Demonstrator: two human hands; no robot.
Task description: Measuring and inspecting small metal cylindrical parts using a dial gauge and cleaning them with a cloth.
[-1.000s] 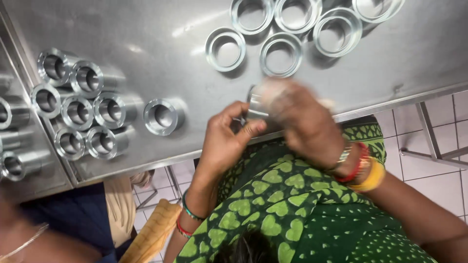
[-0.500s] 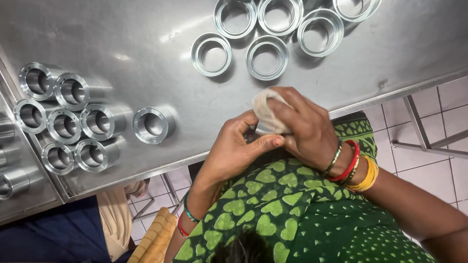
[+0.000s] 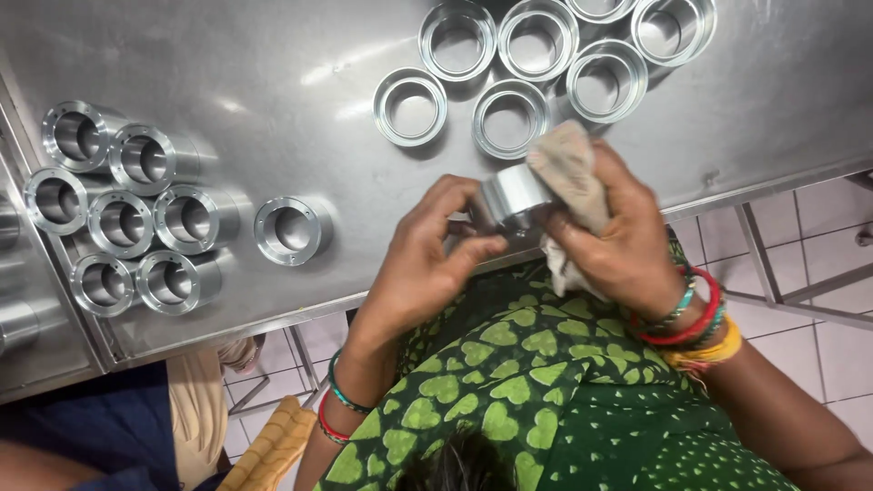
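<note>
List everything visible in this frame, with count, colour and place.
Metal ring: one, silver, held between both hands at the table edge.
Cloth: one, beige, pressed on the ring by the right hand.
Short rings: at least six, silver, upper right of the table.
Flanged sleeves: about eight, silver, left side, one standing apart.
Table: one, steel.
Floor tiles: pale, lower right.
Another person's clothing: dark blue, lower left.
Bangles: several, red, green, yellow, right wrist.
Left hand: grips the ring.
Right hand: holds the cloth.
</note>
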